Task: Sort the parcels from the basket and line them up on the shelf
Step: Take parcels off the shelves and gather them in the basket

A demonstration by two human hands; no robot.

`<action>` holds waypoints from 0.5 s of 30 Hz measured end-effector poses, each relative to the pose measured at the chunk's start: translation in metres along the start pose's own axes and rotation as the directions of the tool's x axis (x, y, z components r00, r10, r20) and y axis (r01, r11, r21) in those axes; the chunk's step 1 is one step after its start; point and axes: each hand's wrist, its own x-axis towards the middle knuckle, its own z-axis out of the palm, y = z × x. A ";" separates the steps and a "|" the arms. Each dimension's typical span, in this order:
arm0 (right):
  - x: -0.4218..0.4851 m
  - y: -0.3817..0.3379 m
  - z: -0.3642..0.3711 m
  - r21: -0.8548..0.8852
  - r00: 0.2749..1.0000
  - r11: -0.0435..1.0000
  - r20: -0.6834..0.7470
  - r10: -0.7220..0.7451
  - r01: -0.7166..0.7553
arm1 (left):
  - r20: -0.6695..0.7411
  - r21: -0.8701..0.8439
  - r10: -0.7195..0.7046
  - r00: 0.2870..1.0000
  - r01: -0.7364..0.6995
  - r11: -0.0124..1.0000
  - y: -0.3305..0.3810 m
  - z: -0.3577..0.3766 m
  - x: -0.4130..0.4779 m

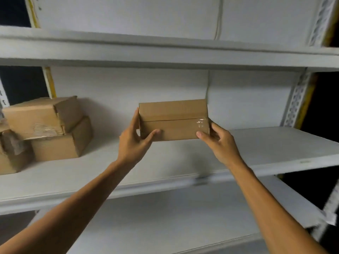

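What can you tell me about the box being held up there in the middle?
The box is plain brown cardboard, oblong, shut, with a flap seam along its front and clear tape shining near its right end. It is held level in front of the white shelf, left hand gripping its left end, right hand its right.

Pale cable [218, 17] hangs down vertically.

Both forearms bare, no sleeves; left hand [133, 142], right hand [220, 142] ungloved.
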 end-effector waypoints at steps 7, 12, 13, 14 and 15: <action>-0.058 0.023 -0.144 -0.093 0.977 0.990 -0.192 0.091 -0.110 | 0.238 -0.139 0.042 0.970 -0.009 0.990 0.069 0.130 -0.023; -0.112 0.030 -0.220 -0.122 0.928 0.975 -0.348 0.135 -0.188 | 0.440 -0.290 0.171 0.881 -0.041 0.956 0.116 0.207 -0.046; -0.123 0.031 -0.231 -0.132 0.912 0.968 -0.382 0.147 -0.211 | 0.475 -0.311 0.192 0.859 -0.040 0.950 0.125 0.222 -0.052; -0.135 0.032 -0.243 -0.147 0.894 0.961 -0.421 0.154 -0.235 | 0.510 -0.333 0.207 0.835 -0.030 0.943 0.134 0.235 -0.058; -0.147 0.033 -0.254 -0.163 0.874 0.952 -0.458 0.159 -0.258 | 0.540 -0.362 0.226 0.811 -0.019 0.932 0.142 0.249 -0.065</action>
